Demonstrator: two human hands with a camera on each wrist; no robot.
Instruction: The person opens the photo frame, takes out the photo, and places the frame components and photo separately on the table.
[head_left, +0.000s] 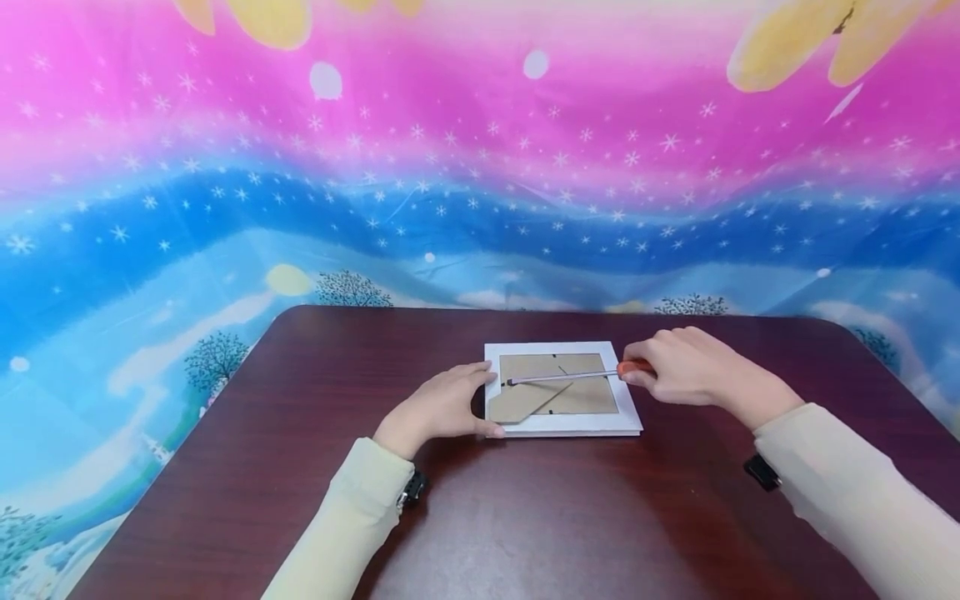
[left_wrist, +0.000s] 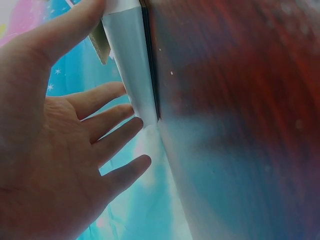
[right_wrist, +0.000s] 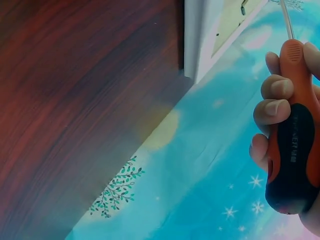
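Observation:
A white picture frame (head_left: 573,423) lies back side up on the table, its brown backing board (head_left: 585,400) showing. Small dark tabs sit along the board's edges, and an angled stand flap (head_left: 521,403) lies over its near left part. My left hand (head_left: 442,406) rests against the frame's left side, thumb by the near corner, fingers spread and fairly straight in the left wrist view. From the right, my right hand (head_left: 686,367) grips the orange and black handle of a screwdriver (right_wrist: 295,125). Its metal shaft crosses the board, with the tip at the left tab.
The dark reddish-brown table (head_left: 480,508) carries the frame and reflects light at its near side. Behind it hangs a pink and blue cloth (head_left: 480,192) printed with snowflakes and trees. A black wrist device (head_left: 762,472) shows by the right sleeve.

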